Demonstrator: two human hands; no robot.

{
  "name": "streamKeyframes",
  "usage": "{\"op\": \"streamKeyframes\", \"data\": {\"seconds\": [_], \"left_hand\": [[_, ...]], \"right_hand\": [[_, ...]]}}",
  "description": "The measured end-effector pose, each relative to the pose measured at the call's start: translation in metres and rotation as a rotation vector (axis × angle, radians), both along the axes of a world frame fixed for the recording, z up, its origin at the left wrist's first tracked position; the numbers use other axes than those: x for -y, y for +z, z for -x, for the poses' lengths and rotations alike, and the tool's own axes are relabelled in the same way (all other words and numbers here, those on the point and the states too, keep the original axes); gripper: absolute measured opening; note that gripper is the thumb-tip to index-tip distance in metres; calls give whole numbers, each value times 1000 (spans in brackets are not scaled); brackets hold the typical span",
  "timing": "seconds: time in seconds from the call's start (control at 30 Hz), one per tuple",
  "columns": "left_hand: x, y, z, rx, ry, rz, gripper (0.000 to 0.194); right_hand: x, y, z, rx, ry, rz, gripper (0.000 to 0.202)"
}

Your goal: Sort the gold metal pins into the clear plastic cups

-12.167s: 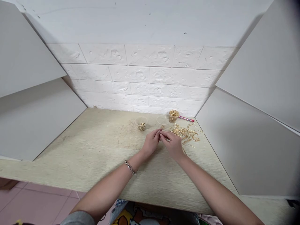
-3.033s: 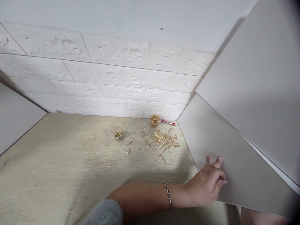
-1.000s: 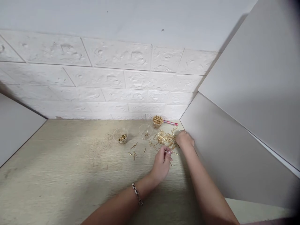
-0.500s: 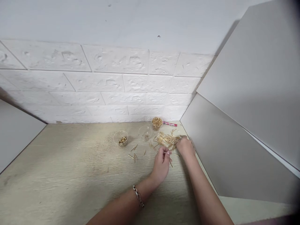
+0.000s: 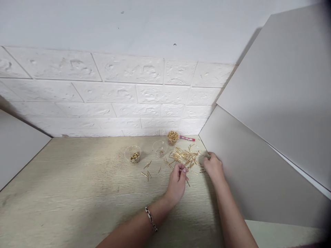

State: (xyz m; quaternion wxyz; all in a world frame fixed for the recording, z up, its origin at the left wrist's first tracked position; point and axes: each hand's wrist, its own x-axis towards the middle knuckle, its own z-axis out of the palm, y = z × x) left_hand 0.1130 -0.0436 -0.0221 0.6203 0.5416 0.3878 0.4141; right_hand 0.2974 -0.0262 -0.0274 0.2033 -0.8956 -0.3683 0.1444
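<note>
My left hand (image 5: pixel 178 179), with a chain bracelet (image 5: pixel 151 218) at its wrist, is pinched closed at the near edge of a loose pile of thin gold-coloured metal pins (image 5: pixel 182 155). One gold-coloured pin (image 5: pixel 188 183) sticks out below its fingers. To the pile's right, my right hand (image 5: pixel 214 168) is closed beside the side panel. Its fingertips point away from me, and what they hold, if anything, is hidden. A few loose pins (image 5: pixel 203 170) lie just left of that hand.
Behind the pile stand a full cup of pins (image 5: pixel 172 142) and a pink-red pen-like stick (image 5: pixel 187 138). Two clear cups sit further left, a nearly empty one (image 5: pixel 156 147) and a partly filled one (image 5: pixel 126 155). Grey panels (image 5: pixel 248 155) bound the right side; a white brick-pattern wall (image 5: pixel 116 93) rises behind.
My right hand has moved right, from the pile's edge to beside the side panel, uncovering pins there. My left hand stays nearly in place with its pin. The view has tilted slightly.
</note>
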Motion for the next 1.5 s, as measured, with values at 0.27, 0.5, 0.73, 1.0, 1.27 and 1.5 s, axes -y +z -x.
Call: {"op": "streamKeyframes", "data": {"seconds": [0.27, 0.5, 0.73, 1.0, 1.27, 1.5], "left_hand": [[0, 0, -1, -2, 7, 25, 21], [-1, -1, -1, -6, -9, 19, 16], [-1, -2, -1, 4, -4, 18, 16], [-2, -2, -2, 23, 17, 66, 18], [-4, -6, -3, 56, 39, 87, 21], [-5, -3, -4, 133, 96, 149, 21]], "right_hand": [[2, 8, 1, -9, -28, 63, 50], [-1, 16, 8, 31, 17, 201, 51], [-11, 19, 12, 150, 50, 256, 38], [-14, 20, 8, 165, 62, 226, 34], [-18, 24, 34, -1032, 92, -451, 37], [-13, 44, 70, -1490, 105, -406, 37]]}}
